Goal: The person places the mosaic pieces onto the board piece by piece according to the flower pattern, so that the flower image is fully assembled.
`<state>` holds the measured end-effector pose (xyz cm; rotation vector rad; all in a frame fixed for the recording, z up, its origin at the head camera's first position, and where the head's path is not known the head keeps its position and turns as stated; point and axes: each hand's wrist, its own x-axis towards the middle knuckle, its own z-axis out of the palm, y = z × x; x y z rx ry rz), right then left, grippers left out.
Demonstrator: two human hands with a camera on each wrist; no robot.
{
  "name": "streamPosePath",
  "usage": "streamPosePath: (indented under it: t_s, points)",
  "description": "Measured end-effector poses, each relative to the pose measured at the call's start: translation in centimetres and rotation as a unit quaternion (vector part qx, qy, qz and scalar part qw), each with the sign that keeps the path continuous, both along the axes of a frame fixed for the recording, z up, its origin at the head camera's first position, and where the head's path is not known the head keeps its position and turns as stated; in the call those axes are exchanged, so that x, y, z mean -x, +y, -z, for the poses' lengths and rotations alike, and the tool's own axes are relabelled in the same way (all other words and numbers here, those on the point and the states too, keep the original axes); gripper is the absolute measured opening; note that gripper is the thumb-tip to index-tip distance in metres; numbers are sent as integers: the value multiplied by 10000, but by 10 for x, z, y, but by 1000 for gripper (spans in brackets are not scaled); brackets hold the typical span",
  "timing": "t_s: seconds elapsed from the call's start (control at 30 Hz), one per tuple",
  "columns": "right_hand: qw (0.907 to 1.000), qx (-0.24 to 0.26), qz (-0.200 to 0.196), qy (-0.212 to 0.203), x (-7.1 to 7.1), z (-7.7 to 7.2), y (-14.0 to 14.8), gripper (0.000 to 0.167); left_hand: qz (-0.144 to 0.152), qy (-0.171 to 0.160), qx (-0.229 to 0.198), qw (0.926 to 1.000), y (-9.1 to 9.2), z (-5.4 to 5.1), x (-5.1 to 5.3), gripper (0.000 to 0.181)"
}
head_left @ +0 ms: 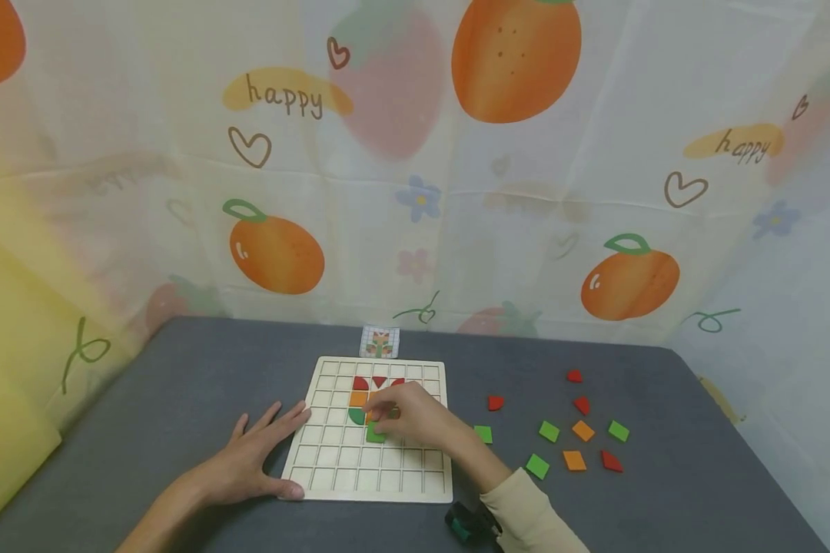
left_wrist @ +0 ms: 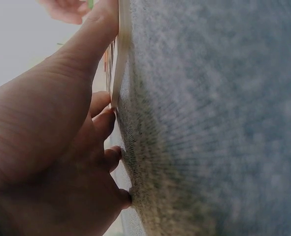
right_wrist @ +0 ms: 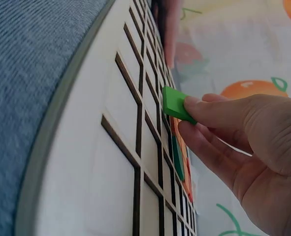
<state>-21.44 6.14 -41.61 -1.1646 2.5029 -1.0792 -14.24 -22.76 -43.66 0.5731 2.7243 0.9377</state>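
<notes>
A bright green square tile (right_wrist: 176, 104) is pinched between the thumb and fingers of my right hand (head_left: 415, 415), over the middle of the white grid board (head_left: 332, 480). In the right wrist view the tile is tilted just above the grid. Red, orange and dark green pieces lie in cells beyond it, among them an orange square (head_left: 358, 399) and a dark green rounded piece (head_left: 356, 416); my right hand hides part of this group. My left hand (head_left: 249, 458) rests at the board's left edge, fingers spread, its thumb on the near left corner.
A small pattern card (head_left: 380, 342) lies behind the board. Loose tiles are scattered to the right, including a green square (head_left: 537, 466), an orange square (head_left: 575, 461) and a red piece (head_left: 612, 461). A printed curtain (head_left: 415, 230) hangs behind the grey table (head_left: 200, 369).
</notes>
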Motion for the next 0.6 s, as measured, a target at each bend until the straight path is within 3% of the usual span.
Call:
streamPosePath:
  t_s: [0.23,0.6]
  points:
    - [9991,-266,-12,339,-2,1,-7,21,-11,-29,92,10000,1,0,1,108]
    - [9976,-429,73,534,-6,1,-9,20,18,65,78,9999,0,0,0,108]
